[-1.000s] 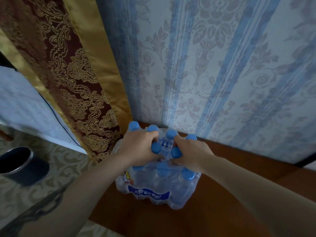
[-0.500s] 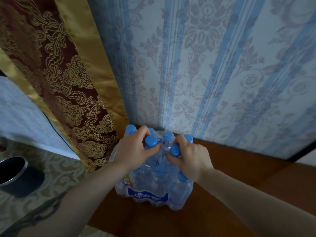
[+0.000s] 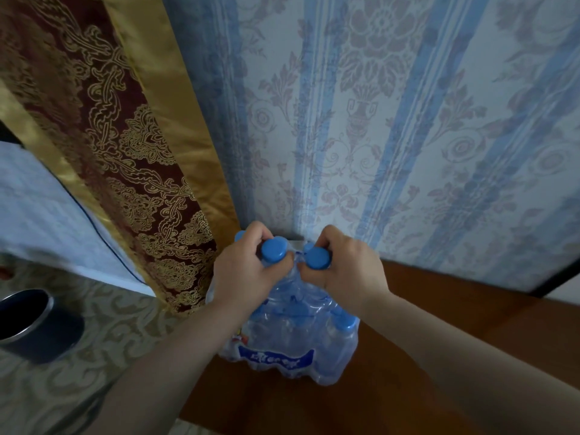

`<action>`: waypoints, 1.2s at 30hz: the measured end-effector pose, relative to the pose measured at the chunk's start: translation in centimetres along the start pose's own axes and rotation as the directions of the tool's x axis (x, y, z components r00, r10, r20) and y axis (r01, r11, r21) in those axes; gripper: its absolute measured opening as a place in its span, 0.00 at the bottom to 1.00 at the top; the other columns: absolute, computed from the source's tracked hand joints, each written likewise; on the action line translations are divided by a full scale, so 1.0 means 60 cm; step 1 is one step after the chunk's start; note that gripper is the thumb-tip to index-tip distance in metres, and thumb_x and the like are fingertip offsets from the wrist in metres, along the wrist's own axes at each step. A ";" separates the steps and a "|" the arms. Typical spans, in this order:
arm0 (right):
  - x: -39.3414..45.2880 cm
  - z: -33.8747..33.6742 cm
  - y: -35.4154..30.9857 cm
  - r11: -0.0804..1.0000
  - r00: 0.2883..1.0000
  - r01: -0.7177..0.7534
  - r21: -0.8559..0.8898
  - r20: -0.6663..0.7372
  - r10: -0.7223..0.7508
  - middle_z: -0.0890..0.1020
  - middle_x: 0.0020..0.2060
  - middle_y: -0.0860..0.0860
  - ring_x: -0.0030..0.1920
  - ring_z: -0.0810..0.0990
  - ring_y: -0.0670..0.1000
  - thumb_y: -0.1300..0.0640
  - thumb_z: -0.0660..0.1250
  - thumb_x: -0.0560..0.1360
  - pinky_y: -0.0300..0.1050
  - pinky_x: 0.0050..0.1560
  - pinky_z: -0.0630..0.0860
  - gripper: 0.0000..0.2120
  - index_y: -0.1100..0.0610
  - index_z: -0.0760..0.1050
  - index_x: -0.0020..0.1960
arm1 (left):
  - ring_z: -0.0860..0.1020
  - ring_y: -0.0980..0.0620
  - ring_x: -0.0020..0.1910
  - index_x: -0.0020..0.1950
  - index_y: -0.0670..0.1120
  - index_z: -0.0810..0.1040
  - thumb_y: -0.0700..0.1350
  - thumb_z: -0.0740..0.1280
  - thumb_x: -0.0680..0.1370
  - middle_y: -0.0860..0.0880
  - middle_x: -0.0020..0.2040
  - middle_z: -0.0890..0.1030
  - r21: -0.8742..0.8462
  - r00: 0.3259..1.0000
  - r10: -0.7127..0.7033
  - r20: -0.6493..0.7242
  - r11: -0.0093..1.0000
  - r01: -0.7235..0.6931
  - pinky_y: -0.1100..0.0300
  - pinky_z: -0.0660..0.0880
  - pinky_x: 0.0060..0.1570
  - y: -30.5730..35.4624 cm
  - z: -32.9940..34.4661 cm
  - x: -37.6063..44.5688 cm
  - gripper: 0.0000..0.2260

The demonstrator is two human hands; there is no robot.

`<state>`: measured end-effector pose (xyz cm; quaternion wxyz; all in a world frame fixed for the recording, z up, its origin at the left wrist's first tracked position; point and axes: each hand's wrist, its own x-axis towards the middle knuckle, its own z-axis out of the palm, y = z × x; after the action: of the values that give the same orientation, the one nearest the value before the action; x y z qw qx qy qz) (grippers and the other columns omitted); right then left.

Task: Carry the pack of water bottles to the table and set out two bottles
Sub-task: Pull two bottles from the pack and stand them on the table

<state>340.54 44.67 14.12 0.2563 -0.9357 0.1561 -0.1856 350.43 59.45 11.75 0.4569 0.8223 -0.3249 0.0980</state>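
The pack of water bottles (image 3: 284, 346) sits on the brown wooden surface (image 3: 423, 309) against the striped wallpaper (image 3: 376, 136). My left hand (image 3: 243, 271) and right hand (image 3: 348, 268) are each closed around 1 blue-capped bottle neck at its top. The curtain (image 3: 125, 152) hangs beside it.

Two hands, the left hand (image 3: 244, 274) and right hand (image 3: 348, 271), one shrink-wrapped pack of water bottles (image 3: 292, 343) showing perhaps five blue caps, one dark cup (image 3: 28, 324), one curtain (image 3: 125, 146).
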 end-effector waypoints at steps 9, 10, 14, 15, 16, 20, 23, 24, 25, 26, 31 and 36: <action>0.006 0.015 -0.004 0.940 0.986 -0.107 0.323 -0.089 0.142 0.75 0.26 0.45 0.25 0.70 0.42 0.53 0.78 0.62 0.34 0.25 0.66 0.19 0.48 0.65 0.34 | 0.70 0.58 0.23 0.32 0.49 0.67 0.51 0.75 0.62 0.52 0.23 0.72 -0.093 0.978 -0.151 -0.142 0.986 0.139 0.66 0.65 0.21 0.032 0.004 0.006 0.17; 0.008 0.010 -0.002 0.952 0.994 -0.061 0.299 -0.069 0.085 0.74 0.25 0.45 0.25 0.69 0.42 0.53 0.77 0.62 0.33 0.24 0.65 0.20 0.48 0.64 0.33 | 0.69 0.58 0.23 0.32 0.48 0.67 0.51 0.75 0.62 0.51 0.24 0.73 -0.115 0.989 -0.118 -0.093 0.988 0.107 0.67 0.64 0.21 0.027 -0.001 0.008 0.17; 0.021 -0.015 -0.006 0.965 0.994 0.054 0.257 0.076 -0.076 0.72 0.25 0.45 0.25 0.67 0.43 0.55 0.76 0.62 0.34 0.25 0.65 0.18 0.48 0.65 0.35 | 0.67 0.59 0.24 0.35 0.48 0.67 0.48 0.76 0.64 0.50 0.27 0.72 -0.220 0.990 -0.004 0.142 0.975 0.036 0.68 0.63 0.23 0.012 -0.032 0.029 0.16; 0.025 -0.020 -0.007 0.963 0.991 0.063 0.261 0.098 -0.091 0.72 0.24 0.44 0.24 0.67 0.43 0.56 0.76 0.62 0.33 0.25 0.66 0.18 0.48 0.65 0.35 | 0.67 0.59 0.24 0.35 0.47 0.68 0.47 0.76 0.65 0.52 0.26 0.72 -0.231 0.983 0.013 0.182 0.972 0.030 0.69 0.63 0.24 0.011 -0.037 0.034 0.16; 0.030 -0.024 -0.009 0.966 0.989 0.066 0.251 0.111 -0.096 0.72 0.23 0.44 0.24 0.68 0.42 0.55 0.76 0.61 0.32 0.25 0.66 0.18 0.47 0.65 0.34 | 0.66 0.59 0.24 0.35 0.47 0.68 0.47 0.76 0.65 0.53 0.26 0.72 -0.229 0.978 0.030 0.207 0.973 0.019 0.69 0.63 0.24 0.011 -0.039 0.039 0.16; 0.035 -0.022 -0.020 0.982 0.997 0.000 0.190 0.071 -0.014 0.71 0.22 0.44 0.23 0.67 0.43 0.54 0.76 0.59 0.34 0.23 0.64 0.18 0.49 0.65 0.32 | 0.67 0.59 0.23 0.34 0.47 0.67 0.46 0.77 0.64 0.53 0.25 0.71 -0.147 0.991 0.003 0.135 0.989 0.018 0.69 0.63 0.23 0.019 -0.035 0.042 0.17; 0.029 -0.015 -0.030 0.959 0.995 -0.085 0.270 -0.027 0.096 0.73 0.25 0.50 0.26 0.68 0.47 0.55 0.76 0.58 0.42 0.25 0.67 0.17 0.54 0.66 0.32 | 0.66 0.58 0.22 0.33 0.45 0.67 0.47 0.78 0.63 0.49 0.24 0.72 -0.104 0.998 -0.069 -0.006 0.992 0.068 0.67 0.62 0.22 0.033 -0.028 0.034 0.19; 0.027 -0.015 -0.032 0.951 0.991 -0.101 0.293 -0.054 0.122 0.73 0.25 0.50 0.26 0.67 0.46 0.55 0.76 0.58 0.40 0.24 0.66 0.17 0.54 0.66 0.32 | 0.66 0.58 0.22 0.33 0.44 0.67 0.47 0.78 0.63 0.48 0.24 0.73 -0.102 0.996 -0.083 -0.042 0.992 0.078 0.66 0.63 0.21 0.038 -0.027 0.031 0.19; 0.025 -0.016 -0.035 0.947 0.988 -0.107 0.301 -0.076 0.136 0.73 0.24 0.49 0.25 0.67 0.45 0.55 0.76 0.58 0.36 0.23 0.65 0.17 0.54 0.66 0.32 | 0.66 0.58 0.22 0.33 0.44 0.67 0.46 0.78 0.63 0.47 0.24 0.73 -0.099 0.994 -0.089 -0.067 0.992 0.082 0.66 0.63 0.21 0.043 -0.028 0.030 0.19; 0.023 -0.018 -0.039 0.947 0.986 -0.105 0.303 -0.095 0.140 0.72 0.23 0.47 0.24 0.66 0.43 0.54 0.76 0.58 0.34 0.22 0.64 0.17 0.53 0.66 0.31 | 0.66 0.58 0.22 0.33 0.43 0.67 0.46 0.78 0.63 0.47 0.24 0.73 -0.101 0.993 -0.087 -0.084 0.992 0.078 0.66 0.63 0.21 0.048 -0.031 0.030 0.18; 0.026 -0.047 -0.061 0.938 0.978 -0.075 0.337 -0.160 0.136 0.72 0.18 0.42 0.22 0.69 0.40 0.53 0.78 0.57 0.30 0.21 0.65 0.19 0.51 0.65 0.30 | 0.66 0.57 0.22 0.33 0.42 0.68 0.45 0.75 0.62 0.46 0.24 0.73 -0.145 0.988 -0.054 -0.145 0.989 0.033 0.64 0.64 0.22 0.080 -0.054 0.042 0.16; 0.031 -0.085 -0.083 0.928 0.967 -0.062 0.366 -0.209 0.146 0.72 0.18 0.39 0.20 0.68 0.41 0.54 0.76 0.55 0.30 0.20 0.63 0.18 0.50 0.65 0.29 | 0.65 0.57 0.23 0.33 0.40 0.68 0.44 0.74 0.61 0.47 0.23 0.72 -0.147 0.977 -0.004 -0.213 0.989 -0.028 0.67 0.63 0.22 0.119 -0.073 0.057 0.16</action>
<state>340.97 45.90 21.36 0.4114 -0.8357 0.1983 -0.3050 349.21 58.85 20.71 0.5486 0.7686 -0.2856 0.1635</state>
